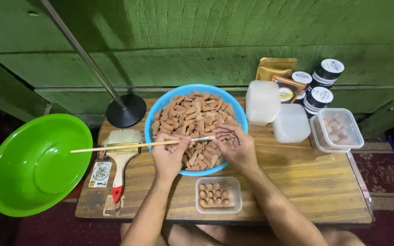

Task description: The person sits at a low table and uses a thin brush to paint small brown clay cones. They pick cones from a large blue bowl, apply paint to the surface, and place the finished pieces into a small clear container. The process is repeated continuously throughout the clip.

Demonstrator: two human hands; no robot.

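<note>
Closest in, there's a small clear tub (218,195) with a few brown cones stood up in rows, sitting on the wooden surface (306,182) right between the forearms. Just past it both hands are over the blue bowl (160,109) heaped with brown cones (197,114): the left hand (169,157) is pinching a thin long-handled brush (137,145) with its tip pointing right, and the right hand (233,148) is curled around something small at the brush tip, can't tell what exactly. Off to the left lie a wide red-tipped paintbrush (121,157) and a big green bowl (33,164); further back right are frosted containers (261,102), a lidded tub (336,130), black jars (327,73) and a gold pouch (274,67) by the green wall.
</note>
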